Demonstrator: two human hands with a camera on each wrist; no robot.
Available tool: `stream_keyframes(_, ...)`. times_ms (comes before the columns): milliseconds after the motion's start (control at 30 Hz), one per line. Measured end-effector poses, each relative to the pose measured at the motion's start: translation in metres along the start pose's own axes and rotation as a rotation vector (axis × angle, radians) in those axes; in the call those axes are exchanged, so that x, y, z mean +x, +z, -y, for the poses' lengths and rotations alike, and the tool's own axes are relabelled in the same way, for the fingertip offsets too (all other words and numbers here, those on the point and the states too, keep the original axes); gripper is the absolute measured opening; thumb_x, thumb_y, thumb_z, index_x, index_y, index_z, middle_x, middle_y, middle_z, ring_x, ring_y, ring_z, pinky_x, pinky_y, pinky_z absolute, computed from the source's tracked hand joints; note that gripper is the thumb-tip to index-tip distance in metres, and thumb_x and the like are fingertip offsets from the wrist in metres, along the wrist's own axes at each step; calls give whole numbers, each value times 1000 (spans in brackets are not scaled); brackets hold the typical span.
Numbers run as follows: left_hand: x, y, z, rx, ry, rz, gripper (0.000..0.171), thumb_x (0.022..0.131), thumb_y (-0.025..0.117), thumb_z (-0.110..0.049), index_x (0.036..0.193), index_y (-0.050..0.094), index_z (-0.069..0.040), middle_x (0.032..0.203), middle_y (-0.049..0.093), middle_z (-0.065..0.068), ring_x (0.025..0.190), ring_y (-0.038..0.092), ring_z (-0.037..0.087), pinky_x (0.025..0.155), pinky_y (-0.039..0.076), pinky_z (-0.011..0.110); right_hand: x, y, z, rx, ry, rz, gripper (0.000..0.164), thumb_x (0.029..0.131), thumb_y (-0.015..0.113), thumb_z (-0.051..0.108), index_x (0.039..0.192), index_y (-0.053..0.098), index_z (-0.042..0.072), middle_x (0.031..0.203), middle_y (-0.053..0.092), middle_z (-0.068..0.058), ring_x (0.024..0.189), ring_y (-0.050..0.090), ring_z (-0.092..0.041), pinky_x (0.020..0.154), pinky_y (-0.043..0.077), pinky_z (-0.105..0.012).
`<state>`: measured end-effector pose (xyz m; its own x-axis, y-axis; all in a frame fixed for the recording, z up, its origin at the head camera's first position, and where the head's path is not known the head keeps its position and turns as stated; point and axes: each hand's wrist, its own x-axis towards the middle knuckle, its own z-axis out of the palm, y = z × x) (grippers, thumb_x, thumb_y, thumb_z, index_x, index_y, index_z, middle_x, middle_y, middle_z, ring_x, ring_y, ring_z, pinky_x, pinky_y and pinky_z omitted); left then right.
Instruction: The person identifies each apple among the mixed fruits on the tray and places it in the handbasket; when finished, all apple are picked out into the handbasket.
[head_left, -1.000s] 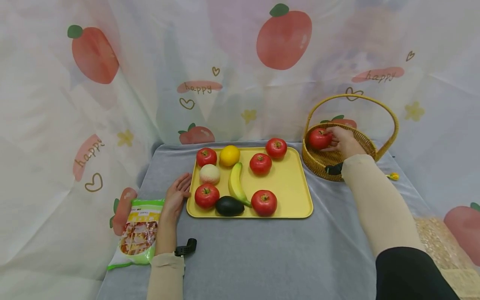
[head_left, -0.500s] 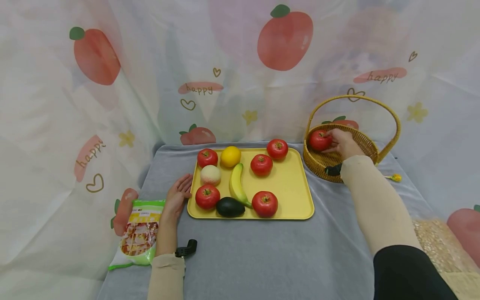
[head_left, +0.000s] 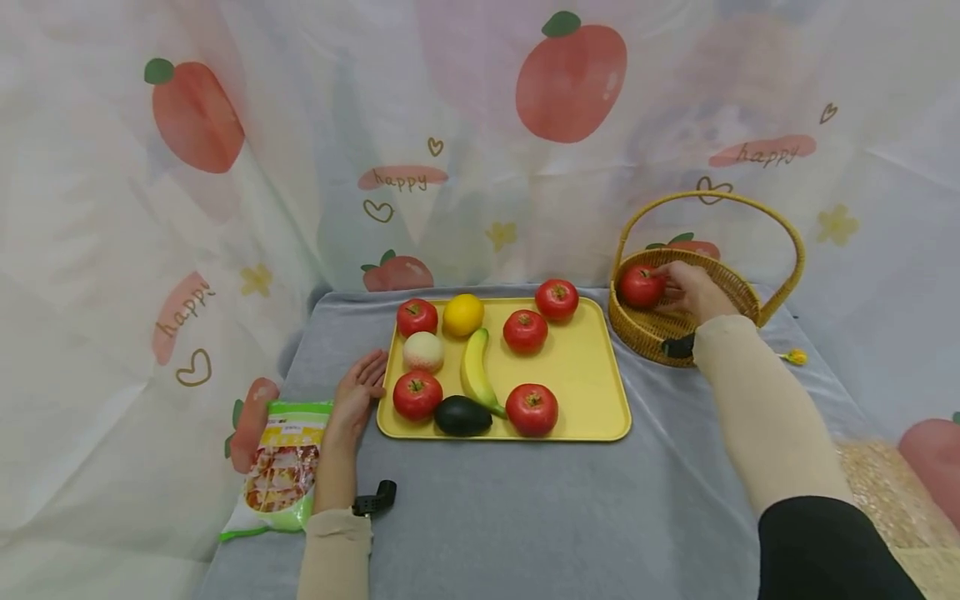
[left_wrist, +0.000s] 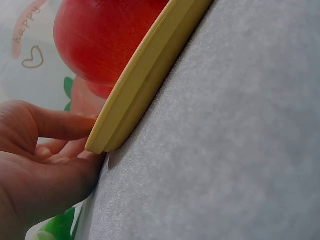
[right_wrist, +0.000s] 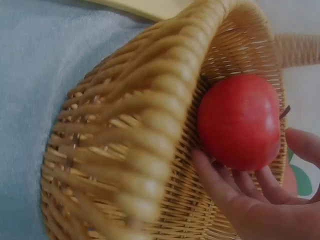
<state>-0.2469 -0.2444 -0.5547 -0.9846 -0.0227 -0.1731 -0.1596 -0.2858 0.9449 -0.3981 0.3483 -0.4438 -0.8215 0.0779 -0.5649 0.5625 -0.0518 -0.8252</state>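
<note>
At the left edge of the yellow tray [head_left: 588,375], my left hand [head_left: 357,394] lies with its fingers extended, touching the rim [left_wrist: 125,95]. My right hand [head_left: 693,290] reaches into the wicker basket [head_left: 637,337], beside a red apple [head_left: 640,287]. That apple sits at the basket's left end. In the right wrist view the fingertips are at the underside of the apple [right_wrist: 240,122], while the thumb stands slightly apart from it. On the tray are several red apples [head_left: 532,409], a lemon [head_left: 463,316], a pale round peach-like fruit [head_left: 423,352], a banana [head_left: 476,371] and an avocado [head_left: 462,416].
A green and white snack bag [head_left: 281,471] lies by the left forearm. The basket's tall handle [head_left: 787,229] arches over the opening. A small yellow flower [head_left: 795,357] lies right of the basket. Grey cloth [head_left: 525,517] covers the table, with a printed curtain [head_left: 480,100] behind.
My right hand has shifted slightly right, its grip on the apple in the basket loosened. The left hand stays at the tray's edge. The whole view has drifted slightly.
</note>
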Motion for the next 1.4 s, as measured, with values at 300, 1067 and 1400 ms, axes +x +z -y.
stream_keyframes(300, 0, 1, 3, 7, -1, -1, 89, 78, 36, 33, 161, 30, 2, 165, 34, 20, 154, 33, 30, 126, 27, 40, -9, -16, 6, -105, -76, 73, 20, 108, 53, 25, 124, 61, 18, 117, 61, -1, 116, 61, -24, 89, 61, -40)
stream_keyframes(1067, 0, 0, 4, 15, -6, -1, 88, 79, 37, 33, 161, 31, 2, 165, 35, 19, 153, 34, 28, 125, 29, 36, -66, -4, 33, -89, -167, 235, 14, 107, 58, 31, 103, 71, 28, 166, 33, -12, 151, 36, -32, 113, 48, -40)
stream_keyframes(1400, 1, 1, 3, -2, -15, -13, 88, 78, 37, 34, 161, 32, 2, 165, 36, 19, 153, 34, 28, 125, 29, 36, -92, 23, 31, -156, -238, 312, 24, 109, 55, 25, 101, 77, 28, 109, 71, 10, 101, 71, -11, 93, 61, -33)
